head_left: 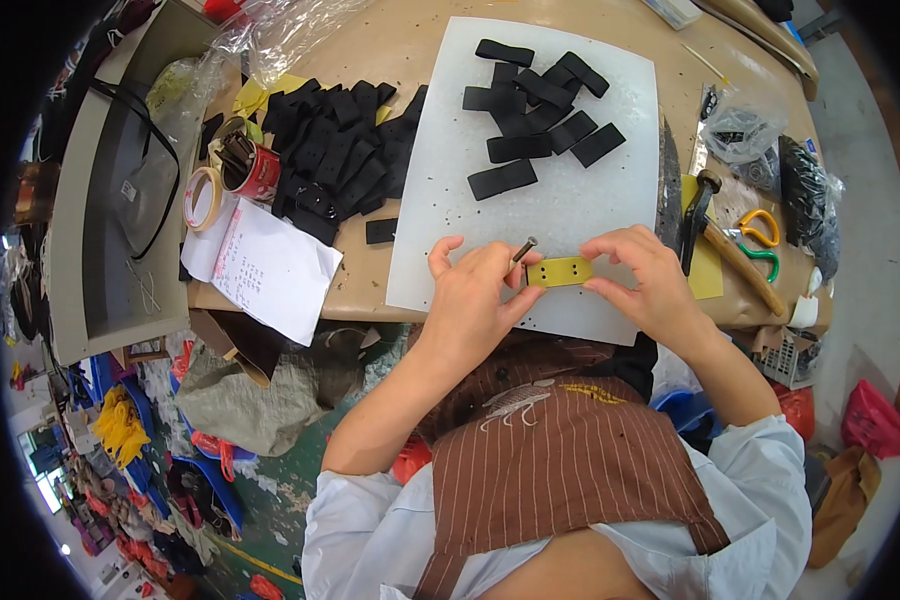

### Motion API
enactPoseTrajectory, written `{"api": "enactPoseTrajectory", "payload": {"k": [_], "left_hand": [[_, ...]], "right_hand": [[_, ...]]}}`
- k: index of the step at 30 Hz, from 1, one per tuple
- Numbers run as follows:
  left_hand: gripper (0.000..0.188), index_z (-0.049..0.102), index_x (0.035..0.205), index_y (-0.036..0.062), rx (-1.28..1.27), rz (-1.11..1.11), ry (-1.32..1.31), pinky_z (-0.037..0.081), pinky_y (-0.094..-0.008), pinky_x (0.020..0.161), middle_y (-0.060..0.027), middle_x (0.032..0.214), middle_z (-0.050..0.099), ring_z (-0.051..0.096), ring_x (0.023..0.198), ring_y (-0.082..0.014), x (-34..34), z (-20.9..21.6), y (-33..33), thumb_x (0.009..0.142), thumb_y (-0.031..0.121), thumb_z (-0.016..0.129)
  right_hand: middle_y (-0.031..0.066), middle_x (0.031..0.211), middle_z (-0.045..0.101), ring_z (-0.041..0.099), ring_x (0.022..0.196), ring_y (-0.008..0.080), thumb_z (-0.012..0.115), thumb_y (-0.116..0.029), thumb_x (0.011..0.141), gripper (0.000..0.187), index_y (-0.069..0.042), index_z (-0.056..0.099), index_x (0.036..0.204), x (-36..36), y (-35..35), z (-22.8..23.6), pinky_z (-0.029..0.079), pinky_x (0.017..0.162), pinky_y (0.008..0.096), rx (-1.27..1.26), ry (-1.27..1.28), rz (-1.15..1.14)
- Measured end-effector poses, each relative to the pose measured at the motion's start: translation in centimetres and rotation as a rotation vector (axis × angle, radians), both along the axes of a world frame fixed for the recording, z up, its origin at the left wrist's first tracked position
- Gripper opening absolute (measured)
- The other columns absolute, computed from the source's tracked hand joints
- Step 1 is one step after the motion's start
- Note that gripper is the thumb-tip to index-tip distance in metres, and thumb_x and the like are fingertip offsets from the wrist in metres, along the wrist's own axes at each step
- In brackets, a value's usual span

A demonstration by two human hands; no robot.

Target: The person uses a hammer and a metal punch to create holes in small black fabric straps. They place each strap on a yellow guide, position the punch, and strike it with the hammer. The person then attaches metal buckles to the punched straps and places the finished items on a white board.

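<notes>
Above the near part of a white cutting board, a short yellow strip with small holes spans between my two hands. My left hand pinches its left end, and a metal hole punch sticks up tilted from between the same fingers. At the right end, the thumb and fingertips of my right hand close on the strip. Several black fabric bands lie loosely piled on the far part of the board. Just right of the board rests a hammer with a wooden handle.
At left are a heap of black bands, a red tin, a tape roll and a notepad. Right of the hammer lie scissors with orange and green handles, and plastic bags. A grey open drawer-like box flanks the table.
</notes>
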State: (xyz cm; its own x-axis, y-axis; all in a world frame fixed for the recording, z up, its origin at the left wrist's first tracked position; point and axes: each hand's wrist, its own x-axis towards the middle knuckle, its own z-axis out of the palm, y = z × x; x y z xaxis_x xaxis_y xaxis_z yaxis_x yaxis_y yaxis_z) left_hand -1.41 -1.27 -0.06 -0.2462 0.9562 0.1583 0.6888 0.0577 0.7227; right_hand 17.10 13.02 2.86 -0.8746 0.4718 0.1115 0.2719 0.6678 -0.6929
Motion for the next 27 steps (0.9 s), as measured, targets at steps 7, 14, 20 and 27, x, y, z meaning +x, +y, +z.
{"api": "enactPoseTrajectory", "payload": {"k": [7, 14, 20, 27], "left_hand": [[0.015, 0.054, 0.097, 0.0049, 0.135, -0.068, -0.070, 0.031, -0.0415, 0.100, -0.0041, 0.091, 0.065, 0.061, 0.086, -0.0145, -0.7, 1.1, 0.0, 0.087, 0.006, 0.065], [0.006, 0.059, 0.097, -0.0031, 0.222, 0.030, -0.457, 0.052, -0.0263, 0.077, -0.0098, 0.097, 0.066, 0.064, 0.085, -0.0160, 0.0, 3.5, 2.5, 0.095, 0.000, 0.055], [0.006, 0.061, 0.090, -0.0051, 0.172, -0.040, -0.446, 0.054, -0.0257, 0.064, -0.0099, 0.093, 0.068, 0.068, 0.074, -0.0147, 1.6, 0.8, 3.0, 0.091, 0.000, 0.063], [0.009, 0.060, 0.092, -0.0032, 0.193, 0.045, -0.327, 0.053, -0.0290, 0.063, -0.0108, 0.091, 0.068, 0.069, 0.073, -0.0193, 2.5, 0.1, 2.9, 0.091, 0.004, 0.064]], "right_hand": [[-0.0036, 0.101, 0.066, 0.055, 0.095, 0.0194, 0.077, -0.013, 0.073, 0.015, -0.017, 0.075, 0.088, 0.8, -0.2, -1.8, 0.036, 0.085, 0.0336, 0.245, 0.078, 0.026], [-0.0025, 0.102, 0.065, 0.055, 0.097, 0.0206, 0.077, -0.010, 0.071, 0.019, -0.016, 0.075, 0.089, 0.7, 0.0, -1.4, 0.037, 0.086, 0.0350, 0.235, 0.081, 0.046], [-0.0038, 0.103, 0.064, 0.054, 0.101, 0.0210, 0.076, -0.012, 0.074, 0.021, -0.017, 0.073, 0.095, 0.8, -0.1, -1.7, 0.036, 0.089, 0.0361, 0.235, 0.058, 0.043], [0.0113, 0.113, 0.061, 0.055, 0.108, 0.0297, 0.069, -0.015, 0.083, 0.033, -0.008, 0.065, 0.114, 6.2, 3.6, -1.0, 0.038, 0.095, 0.0423, 0.427, 0.036, -0.314]]}}
